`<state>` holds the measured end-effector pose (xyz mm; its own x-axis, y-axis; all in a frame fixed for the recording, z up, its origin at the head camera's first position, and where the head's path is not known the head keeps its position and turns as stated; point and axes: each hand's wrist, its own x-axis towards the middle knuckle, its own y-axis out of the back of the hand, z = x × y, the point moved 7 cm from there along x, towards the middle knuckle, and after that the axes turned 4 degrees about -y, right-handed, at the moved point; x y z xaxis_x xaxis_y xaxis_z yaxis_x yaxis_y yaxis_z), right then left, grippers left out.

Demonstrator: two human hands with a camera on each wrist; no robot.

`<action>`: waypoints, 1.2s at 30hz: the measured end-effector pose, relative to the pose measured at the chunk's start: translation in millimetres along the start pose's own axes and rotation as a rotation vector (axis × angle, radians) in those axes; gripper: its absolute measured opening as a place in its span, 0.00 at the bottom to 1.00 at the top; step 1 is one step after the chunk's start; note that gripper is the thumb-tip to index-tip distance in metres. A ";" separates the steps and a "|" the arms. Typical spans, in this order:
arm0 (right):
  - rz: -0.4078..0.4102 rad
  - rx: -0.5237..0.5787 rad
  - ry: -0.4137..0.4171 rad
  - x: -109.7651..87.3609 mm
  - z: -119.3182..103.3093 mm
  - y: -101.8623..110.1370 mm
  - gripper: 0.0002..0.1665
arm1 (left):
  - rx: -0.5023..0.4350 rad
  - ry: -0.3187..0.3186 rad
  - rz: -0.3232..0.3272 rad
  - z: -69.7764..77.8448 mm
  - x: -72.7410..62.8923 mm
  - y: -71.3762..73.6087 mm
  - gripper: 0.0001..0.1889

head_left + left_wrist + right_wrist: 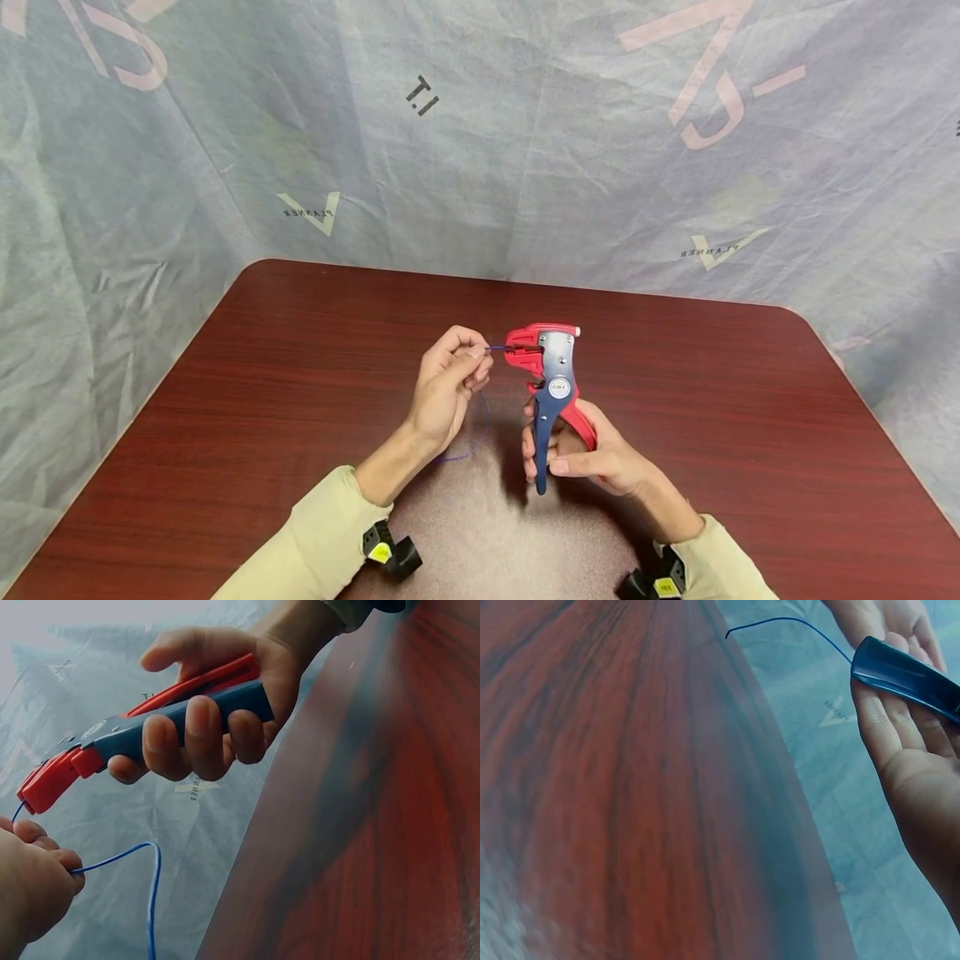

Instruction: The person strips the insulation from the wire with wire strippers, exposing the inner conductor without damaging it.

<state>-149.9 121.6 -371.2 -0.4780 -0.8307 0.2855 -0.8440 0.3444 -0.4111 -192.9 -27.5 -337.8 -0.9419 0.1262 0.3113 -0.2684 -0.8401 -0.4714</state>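
Probably a makeshift recording booth: cloth-draped walls (525, 150), wooden table (300, 400).

My right hand (911, 761) grips a blue handle (907, 675); beyond it, a thin blue wire (787, 620) arcs above the table (630, 787).

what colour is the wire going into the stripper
Blue. The wire shows best in the left wrist view, pinched by the left hand below the stripper.

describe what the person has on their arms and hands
Both hands, left hand and right hand, are bare: no gloves or rings visible. Pale yellow-beige long sleeves end above the wrists. A small black camera mount with a yellow label sits at each wrist.
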 end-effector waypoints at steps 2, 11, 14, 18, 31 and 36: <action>0.000 -0.003 0.000 0.3 0.5 -0.2 0.31 | -0.002 -0.006 -0.006 0.0 -0.7 -1.4 0.10; 0.020 -0.005 -0.020 0.2 3.6 -0.2 0.31 | 0.029 -0.003 -0.009 -1.5 -3.6 -5.5 0.11; 0.030 -0.018 -0.025 -0.2 4.1 0.1 0.30 | 0.037 -0.007 0.004 -1.5 -3.9 -5.4 0.11; 0.039 -0.032 -0.030 -0.2 4.2 0.4 0.30 | 0.050 -0.014 0.015 -1.2 -4.4 -5.5 0.10; 0.085 -0.134 -0.074 -2.5 2.0 2.9 0.28 | 0.146 -0.029 0.001 2.5 -4.8 -6.1 0.06; 0.114 -0.205 -0.081 -3.4 1.2 4.2 0.24 | 0.189 -0.029 0.000 3.5 -4.5 -4.4 0.08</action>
<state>-151.5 125.4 -374.9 -0.5591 -0.8108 0.1730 -0.8211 0.5128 -0.2506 -186.8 -26.2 -334.2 -0.9348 0.1133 0.3366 -0.2233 -0.9244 -0.3091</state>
